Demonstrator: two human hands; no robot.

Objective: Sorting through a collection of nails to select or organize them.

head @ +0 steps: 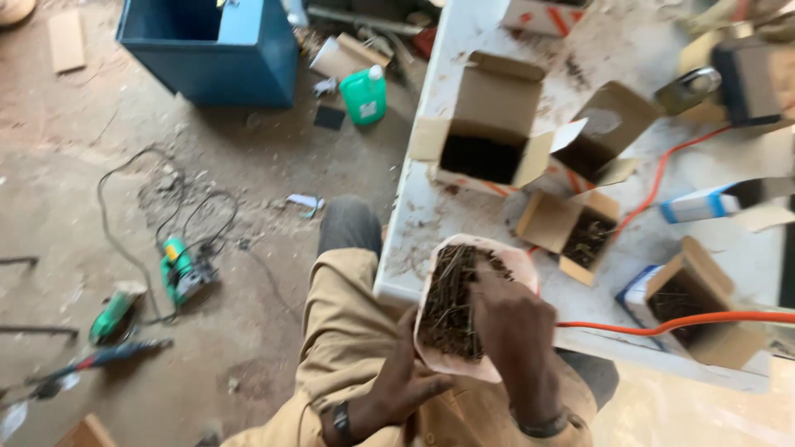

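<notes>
Down low in the view, the left hand [397, 385] cups the underside of a pale bag [472, 306] full of dark nails [451, 306], fingers curled up around its lower edge. The right hand [517, 335] lies over the bag's open mouth, fingers pointing down among the nails; whether they pinch any is hidden by the back of the hand. The bag hangs just off the near edge of a white table [464, 215], above the person's tan-clad lap.

On the table stand several opened cardboard boxes: a large box [489, 124] at the far side, a small box [571, 232] of dark nails just beyond the bag, and another box [704, 302] to the right. An orange cord [662, 323] runs across the table's near edge.

On the dusty floor to the left lie a green power tool [184, 271] with its black cable, a green jug [364, 95] and a blue bin [211, 50].
</notes>
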